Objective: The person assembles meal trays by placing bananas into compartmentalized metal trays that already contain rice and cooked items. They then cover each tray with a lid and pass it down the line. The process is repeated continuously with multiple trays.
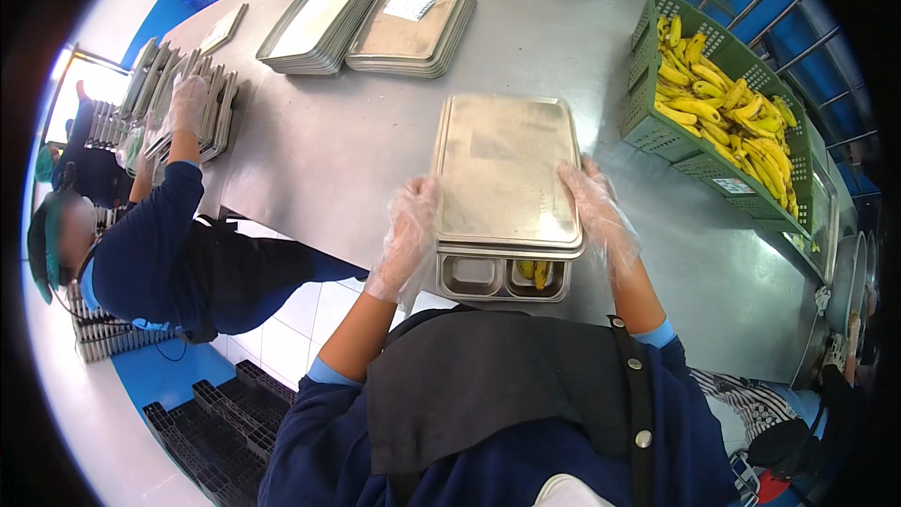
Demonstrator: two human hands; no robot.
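My left hand [410, 233], in a clear plastic glove, grips the left edge of a flat rectangular metal lid [507, 169]. On the opposite edge my right hand [598, 211], gloved likewise, clasps the lid with its thumb on top. A metal compartment tray [504, 278] shows under the lid's near end, close to my apron. Banana pieces [533, 272] lie in its right near compartment, while the left near one looks bare. The lid hides the tray's far part, and I cannot tell whether it rests on the tray.
A green crate [671, 145] of bananas [727, 108] stands at the right. Two stacks of metal lids [314, 23] [413, 23] sit at the back. At the left, a person [150, 244] reaches to upright metal trays [221, 113]. Black pallets [221, 422] lie on the floor.
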